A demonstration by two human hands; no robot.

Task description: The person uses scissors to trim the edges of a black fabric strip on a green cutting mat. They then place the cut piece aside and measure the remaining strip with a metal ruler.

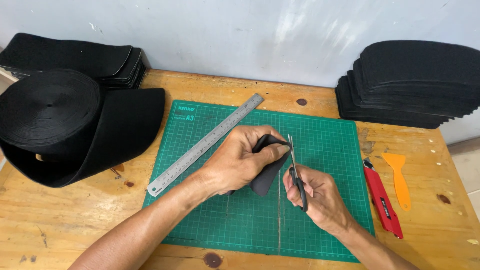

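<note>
A pale wall backed the wooden workbench (75,220). I saw the left hand (239,162) closed around a folded black felt piece (267,175), raised over the green cutting mat (325,150) for the blades. The right hand (320,197) gripped scissors (295,170) (blades upright, touching the felt). A steel ruler (205,144) lay just left.

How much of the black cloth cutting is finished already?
Done, by the look of it: two piles of cut black pieces, one stack at the back right and another at the back left. In hand: the left hand holds a folded black piece while the right hand works scissors at its edge. Left: a big roll of black material is mostly uncut.
</note>
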